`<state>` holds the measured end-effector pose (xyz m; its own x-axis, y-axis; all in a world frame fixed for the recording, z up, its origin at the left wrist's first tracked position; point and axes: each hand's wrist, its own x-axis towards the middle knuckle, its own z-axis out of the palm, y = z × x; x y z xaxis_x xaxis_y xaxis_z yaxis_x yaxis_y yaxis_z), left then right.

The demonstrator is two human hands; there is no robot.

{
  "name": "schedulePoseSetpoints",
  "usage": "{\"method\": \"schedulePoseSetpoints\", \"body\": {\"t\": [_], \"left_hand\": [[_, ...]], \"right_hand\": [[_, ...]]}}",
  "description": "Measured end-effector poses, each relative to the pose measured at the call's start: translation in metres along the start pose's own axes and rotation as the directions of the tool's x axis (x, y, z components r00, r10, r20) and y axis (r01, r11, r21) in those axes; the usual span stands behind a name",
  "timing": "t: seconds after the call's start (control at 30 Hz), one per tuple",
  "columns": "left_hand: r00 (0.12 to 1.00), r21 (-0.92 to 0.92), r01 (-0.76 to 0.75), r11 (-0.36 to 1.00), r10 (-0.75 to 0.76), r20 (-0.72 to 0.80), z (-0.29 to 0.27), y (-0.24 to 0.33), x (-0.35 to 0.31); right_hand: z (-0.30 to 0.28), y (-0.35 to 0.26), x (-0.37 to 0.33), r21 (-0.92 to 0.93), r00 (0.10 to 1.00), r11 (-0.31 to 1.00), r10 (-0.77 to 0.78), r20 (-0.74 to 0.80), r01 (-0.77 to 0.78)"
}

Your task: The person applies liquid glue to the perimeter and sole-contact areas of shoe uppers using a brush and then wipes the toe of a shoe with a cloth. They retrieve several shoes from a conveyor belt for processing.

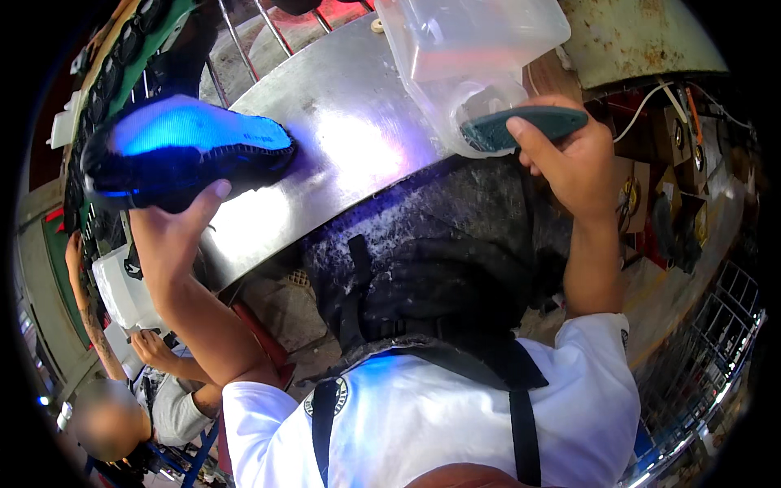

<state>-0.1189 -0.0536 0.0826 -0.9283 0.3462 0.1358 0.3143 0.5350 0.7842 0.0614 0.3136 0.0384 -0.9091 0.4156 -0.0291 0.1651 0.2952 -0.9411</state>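
Note:
My left hand (183,215) grips a black shoe upper (236,177) from below, thumb on its near side. The shoe's pale bottom (191,130) faces up and glows blue under a light, with stitching along its edge. In my right hand (569,159) is a flat, dark green paddle-shaped tool (521,128) with a small hole at one end, held between thumb and fingers. Its rounded far end lies over the mouth of a translucent plastic container (419,85); whether it has bristles underneath is hidden.
A shiny metal worktable (325,175) lies ahead, with metal bars (236,41) beyond it. On the left, a row of black shoes (122,57) stands along a green strip. Another person (175,407) works at lower left. A wire rack (700,382) stands at lower right.

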Motion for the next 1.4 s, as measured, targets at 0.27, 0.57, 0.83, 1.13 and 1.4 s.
{"method": "schedulePoseSetpoints", "body": {"t": [0.27,0.57,0.83,1.13,1.4], "left_hand": [[0.993,-0.05,-0.093,0.994,0.089,-0.084,0.014,-0.014,0.009],[0.993,-0.202,0.058,0.978,-0.036,0.11,0.031,-0.037,-0.065],[0.707,0.21,-0.696,0.687,0.706,0.035,0.045,-0.107,-0.096],[0.677,0.292,-0.706,0.645,0.736,0.009,0.064,-0.097,-0.114],[0.644,0.281,-0.736,0.615,0.765,0.011,0.066,-0.091,-0.104]], "right_hand": [[-0.024,0.022,0.018,-0.078,0.936,0.962,-0.232,0.265,0.261],[-0.01,0.025,-0.009,0.505,0.924,0.822,0.366,-0.115,-0.262],[0.122,0.041,-0.063,0.878,0.869,0.1,0.232,0.437,-0.468],[0.174,0.031,-0.074,0.879,0.941,0.372,-0.043,0.336,-0.297],[0.131,0.016,-0.044,0.749,0.857,0.657,-0.335,0.392,-0.086]]}}
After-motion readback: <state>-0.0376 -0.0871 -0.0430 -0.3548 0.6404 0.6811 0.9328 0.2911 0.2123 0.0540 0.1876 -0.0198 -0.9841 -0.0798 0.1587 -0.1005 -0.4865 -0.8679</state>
